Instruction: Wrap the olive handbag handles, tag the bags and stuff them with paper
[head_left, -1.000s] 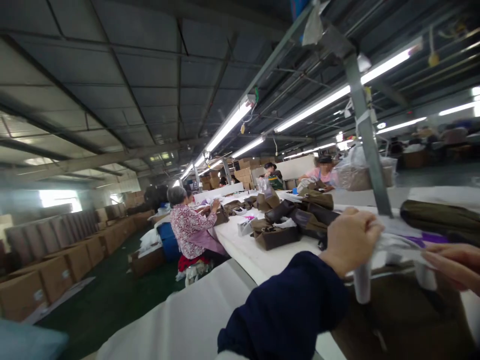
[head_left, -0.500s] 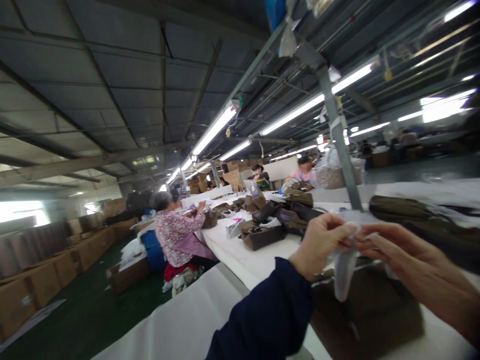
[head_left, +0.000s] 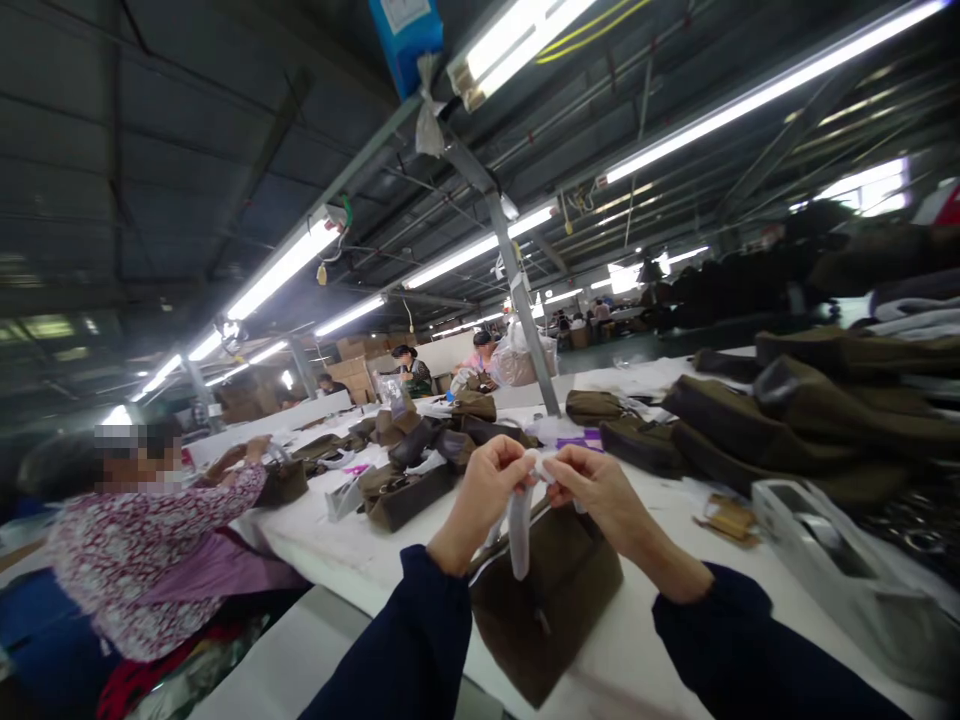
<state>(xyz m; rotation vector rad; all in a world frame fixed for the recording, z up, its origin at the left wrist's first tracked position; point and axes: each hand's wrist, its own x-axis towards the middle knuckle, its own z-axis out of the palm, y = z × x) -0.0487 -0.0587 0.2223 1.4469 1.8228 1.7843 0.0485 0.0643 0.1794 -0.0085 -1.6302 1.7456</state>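
Observation:
An olive-brown handbag (head_left: pixel 555 600) stands on the white table in front of me. Above its top, my left hand (head_left: pixel 484 495) and my right hand (head_left: pixel 604 495) meet with thumbs and fingertips pinched. Both grip a thin white wrapping (head_left: pixel 519 535), which looks like foam or tissue around the bag's handle. One rounded length of it hangs down over the bag's front. My fingertips cover the spot where the wrapping is held, so its exact shape there is hidden.
Olive bags (head_left: pixel 750 420) lie heaped at the right, behind a grey plastic holder (head_left: pixel 817 570). More bags (head_left: pixel 409 490) cover the table ahead. A metal post (head_left: pixel 525 310) rises beyond my hands. A co-worker in a floral top (head_left: pixel 157 540) sits at the left.
My view has turned right, bringing the hands and handbag toward the middle and the right-hand bag heap into sight. Both hands still pinch the white wrapping.

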